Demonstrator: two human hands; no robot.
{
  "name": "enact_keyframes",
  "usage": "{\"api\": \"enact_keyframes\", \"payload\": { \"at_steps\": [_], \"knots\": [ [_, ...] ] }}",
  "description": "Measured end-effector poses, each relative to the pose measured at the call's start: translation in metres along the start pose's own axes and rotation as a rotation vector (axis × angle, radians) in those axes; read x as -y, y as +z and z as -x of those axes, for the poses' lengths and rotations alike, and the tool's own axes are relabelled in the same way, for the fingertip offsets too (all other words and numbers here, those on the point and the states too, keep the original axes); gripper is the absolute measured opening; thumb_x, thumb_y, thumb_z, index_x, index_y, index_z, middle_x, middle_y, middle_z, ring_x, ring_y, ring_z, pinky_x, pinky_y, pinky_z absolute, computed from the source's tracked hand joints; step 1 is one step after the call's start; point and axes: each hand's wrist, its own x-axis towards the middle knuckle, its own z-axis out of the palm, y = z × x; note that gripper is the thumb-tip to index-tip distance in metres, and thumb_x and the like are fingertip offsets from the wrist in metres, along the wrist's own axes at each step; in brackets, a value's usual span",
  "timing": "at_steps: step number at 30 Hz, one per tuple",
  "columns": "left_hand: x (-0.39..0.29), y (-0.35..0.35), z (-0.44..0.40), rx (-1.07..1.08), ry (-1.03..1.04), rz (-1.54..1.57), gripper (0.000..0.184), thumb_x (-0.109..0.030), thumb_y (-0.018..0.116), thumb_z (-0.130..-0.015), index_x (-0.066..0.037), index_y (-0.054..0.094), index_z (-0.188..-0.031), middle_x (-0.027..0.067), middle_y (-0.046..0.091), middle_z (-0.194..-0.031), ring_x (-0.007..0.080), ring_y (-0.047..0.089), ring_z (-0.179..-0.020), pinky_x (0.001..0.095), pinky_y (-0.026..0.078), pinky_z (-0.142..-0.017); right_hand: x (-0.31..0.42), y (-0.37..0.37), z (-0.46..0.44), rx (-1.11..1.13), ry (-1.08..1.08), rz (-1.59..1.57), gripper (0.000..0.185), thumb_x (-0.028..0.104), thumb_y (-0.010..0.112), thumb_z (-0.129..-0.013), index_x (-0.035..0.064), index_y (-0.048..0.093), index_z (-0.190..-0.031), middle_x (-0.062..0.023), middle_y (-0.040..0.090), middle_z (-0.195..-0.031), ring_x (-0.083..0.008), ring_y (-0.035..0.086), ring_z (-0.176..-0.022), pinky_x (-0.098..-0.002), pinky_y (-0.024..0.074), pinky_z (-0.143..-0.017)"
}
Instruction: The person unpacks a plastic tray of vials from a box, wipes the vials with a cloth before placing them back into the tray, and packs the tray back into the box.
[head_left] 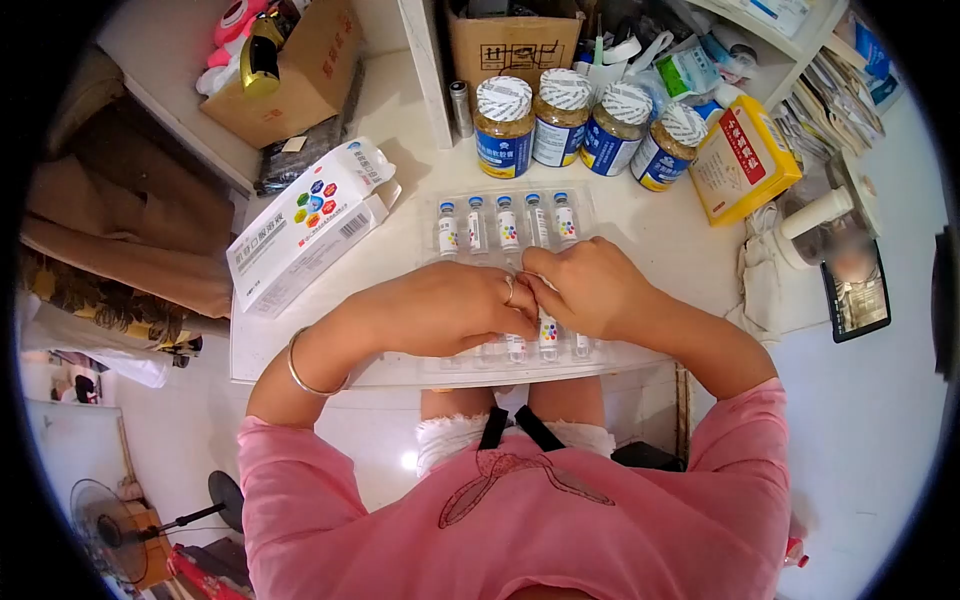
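A see-through plastic tray of small glass vials lies before me near the table's front edge. Several blue-capped vials, among them the middle vial, lie in its far row. More vials, such as one with coloured dots, show in the near row below my hands. My left hand, wearing a ring, is closed with its fingertips over the tray's middle. Against them, my right hand is closed too, thumb and forefinger pinched. Whatever sits between the fingers is hidden.
An opened white carton lies left of the tray. Several blue-labelled jars stand behind it, with a yellow box to their right. A phone rests at the right edge. Cardboard boxes stand at the back.
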Motion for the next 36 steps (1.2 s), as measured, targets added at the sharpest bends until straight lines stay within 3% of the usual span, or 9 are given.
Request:
{"api": "enact_keyframes", "payload": {
  "at_steps": [9,16,19,21,24,25,27,30,36],
  "knots": [
    [-0.008,0.003,-0.002,-0.033,-0.011,-0.262,0.01,-0.012,0.055,-0.082,-0.007,0.058,-0.09,0.0047,0.057,-0.091,0.0226,0.061,-0.085,0.0336,0.051,-0.057,0.006,0.0,-0.002,0.188,0.028,0.173,0.022,0.018,0.057,-0.081,0.0021,0.055,-0.096,-0.019,0.065,-0.069,-0.0363,0.066,-0.065,-0.0465,0.0521,-0.06],
    [-0.015,-0.018,0.005,-0.172,0.057,-0.362,0.016,-0.01,0.059,-0.08,-0.007,0.059,-0.096,0.0066,0.059,-0.096,0.0242,0.061,-0.084,0.0318,0.052,-0.059,0.007,0.005,0.004,0.181,-0.042,0.252,0.024,0.02,0.055,-0.083,0.003,0.056,-0.101,-0.0178,0.066,-0.071,-0.0346,0.067,-0.067,-0.0454,0.0532,-0.061],
    [-0.01,-0.035,0.011,-0.45,0.115,-0.077,0.032,-0.009,0.067,-0.08,-0.006,0.06,-0.111,0.0057,0.063,-0.104,0.0208,0.064,-0.092,0.0285,0.051,-0.073,0.012,-0.003,0.003,0.2,-0.064,0.255,0.022,0.021,0.054,-0.086,0.0039,0.057,-0.099,-0.0172,0.066,-0.07,-0.0342,0.067,-0.067,-0.045,0.0527,-0.062],
    [-0.01,-0.029,0.008,-0.565,-0.159,0.463,0.034,-0.009,0.069,-0.082,-0.002,0.058,-0.114,0.0101,0.064,-0.107,0.0218,0.065,-0.094,0.0303,0.052,-0.08,0.005,-0.012,0.001,0.222,-0.054,0.219,0.022,0.022,0.053,-0.087,0.0046,0.058,-0.099,-0.0166,0.066,-0.07,-0.0341,0.066,-0.066,-0.0451,0.052,-0.061],
    [0.0,-0.022,0.003,-0.561,-0.22,0.84,0.035,-0.01,0.064,-0.087,-0.002,0.053,-0.119,0.0114,0.064,-0.107,0.0219,0.065,-0.095,0.0342,0.052,-0.085,-0.016,-0.022,0.0,0.034,-0.096,-0.074,0.024,0.026,0.05,-0.091,0.0055,0.059,-0.099,-0.0142,0.065,-0.072,-0.0322,0.064,-0.062,-0.0437,0.0499,-0.061],
    [0.001,-0.02,0.003,-0.594,-0.21,1.032,0.037,-0.009,0.063,-0.088,-0.002,0.05,-0.122,0.0115,0.064,-0.108,0.0219,0.065,-0.094,0.0344,0.051,-0.085,-0.014,-0.024,-0.001,-0.286,-0.057,-0.262,0.023,0.025,0.051,-0.091,0.0063,0.06,-0.1,-0.0123,0.064,-0.075,-0.03,0.061,-0.061,-0.0434,0.0486,-0.061],
    [0.005,-0.016,0.0,-0.558,-0.22,1.075,0.028,-0.005,0.057,-0.092,-0.003,0.049,-0.119,0.0084,0.063,-0.107,0.0145,0.063,-0.093,0.0273,0.051,-0.077,-0.007,-0.027,-0.007,-0.606,-0.014,-0.448,0.022,0.025,0.052,-0.091,0.007,0.061,-0.1,-0.0105,0.063,-0.078,-0.0278,0.058,-0.06,-0.043,0.0474,-0.061],
    [0.013,0.001,-0.002,-0.395,-0.162,1.058,0.026,-0.008,0.052,-0.095,-0.003,0.049,-0.12,0.0057,0.062,-0.109,0.0105,0.059,-0.091,0.0242,0.047,-0.08,-0.006,-0.029,-0.016,-0.712,-0.549,0.045,0.021,0.022,0.058,-0.089,0.0079,0.062,-0.104,-0.0072,0.061,-0.086,-0.0222,0.056,-0.062,-0.0348,0.0472,-0.057],
    [0.014,0.01,-0.007,-0.649,-0.216,0.786,0.031,-0.006,0.061,-0.089,-0.002,0.048,-0.117,0.0061,0.062,-0.107,0.0097,0.058,-0.091,0.0261,0.047,-0.077,-0.011,-0.009,-0.002,-0.418,-0.126,0.055,0.025,0.028,0.055,-0.092,0.0043,0.06,-0.1,-0.0112,0.061,-0.071,-0.0279,0.061,-0.066,-0.0386,0.0479,-0.055]
  ]
}}
